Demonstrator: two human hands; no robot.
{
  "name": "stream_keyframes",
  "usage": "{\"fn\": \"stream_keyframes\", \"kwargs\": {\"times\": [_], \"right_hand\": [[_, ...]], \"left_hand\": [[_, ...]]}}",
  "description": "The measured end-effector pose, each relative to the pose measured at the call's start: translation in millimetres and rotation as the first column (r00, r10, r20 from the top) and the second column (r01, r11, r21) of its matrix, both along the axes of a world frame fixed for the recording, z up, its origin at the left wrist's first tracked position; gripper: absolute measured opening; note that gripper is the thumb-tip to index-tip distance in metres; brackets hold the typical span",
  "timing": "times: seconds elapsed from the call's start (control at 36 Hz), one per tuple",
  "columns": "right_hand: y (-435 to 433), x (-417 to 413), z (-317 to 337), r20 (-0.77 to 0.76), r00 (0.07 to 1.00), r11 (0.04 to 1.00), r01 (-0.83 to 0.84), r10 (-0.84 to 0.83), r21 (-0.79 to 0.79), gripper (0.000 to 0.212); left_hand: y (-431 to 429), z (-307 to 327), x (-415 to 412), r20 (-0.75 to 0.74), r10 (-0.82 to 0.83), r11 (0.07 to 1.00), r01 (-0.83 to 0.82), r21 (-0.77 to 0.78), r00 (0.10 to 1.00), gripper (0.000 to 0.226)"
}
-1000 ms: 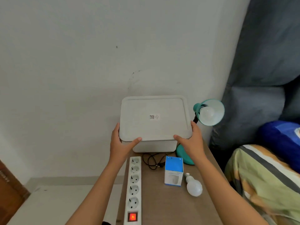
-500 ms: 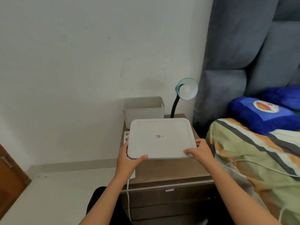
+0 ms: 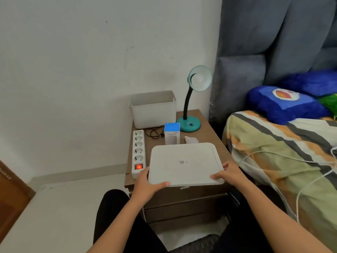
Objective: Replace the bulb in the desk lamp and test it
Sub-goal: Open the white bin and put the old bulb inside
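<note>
A teal desk lamp [image 3: 189,123] with a black gooseneck stands at the back right of the brown nightstand [image 3: 209,128], a white bulb [image 3: 199,82] in its shade. In front of it stands a blue and white bulb box [image 3: 171,134], and a loose white bulb [image 3: 190,140] lies beside the box, partly hidden. Both hands hold a flat white lid [image 3: 185,164] over the nightstand's front edge: my left hand [image 3: 147,183] grips its near left corner, my right hand [image 3: 228,173] its near right edge.
An open white bin [image 3: 153,112] stands at the back against the wall. A white power strip [image 3: 139,152] with a lit red switch runs along the nightstand's left side, a black cord [image 3: 155,133] coiled behind. A bed [image 3: 282,152] with a white cable lies right.
The lid came off the white bin and moved toward me and down to the nightstand's front edge, both hands still on it. The camera drew back.
</note>
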State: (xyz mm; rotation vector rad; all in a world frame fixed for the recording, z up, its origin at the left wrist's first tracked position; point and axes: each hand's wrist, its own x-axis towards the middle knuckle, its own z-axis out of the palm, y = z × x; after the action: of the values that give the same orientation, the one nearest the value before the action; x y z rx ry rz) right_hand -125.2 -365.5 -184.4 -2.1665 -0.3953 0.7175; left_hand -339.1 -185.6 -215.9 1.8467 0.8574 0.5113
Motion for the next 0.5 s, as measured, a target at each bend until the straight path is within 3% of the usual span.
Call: {"fn": "stream_keyframes", "kwargs": {"times": [0.31, 0.5], "right_hand": [[6.2, 11.2, -17.0, -0.064, 0.998, 0.997, -0.015, 0.01, -0.075, 0.041], [25.3, 11.2, -32.7, 0.02, 0.995, 0.993, 0.096, -0.095, -0.063, 0.031]], "left_hand": [[6.7, -14.4, 14.6, -0.105, -0.017, 0.999, 0.013, -0.036, 0.994, 0.055], [13.3, -18.3, 28.1, -0.141, -0.015, 1.0, 0.017, 0.011, 0.99, 0.055]]}}
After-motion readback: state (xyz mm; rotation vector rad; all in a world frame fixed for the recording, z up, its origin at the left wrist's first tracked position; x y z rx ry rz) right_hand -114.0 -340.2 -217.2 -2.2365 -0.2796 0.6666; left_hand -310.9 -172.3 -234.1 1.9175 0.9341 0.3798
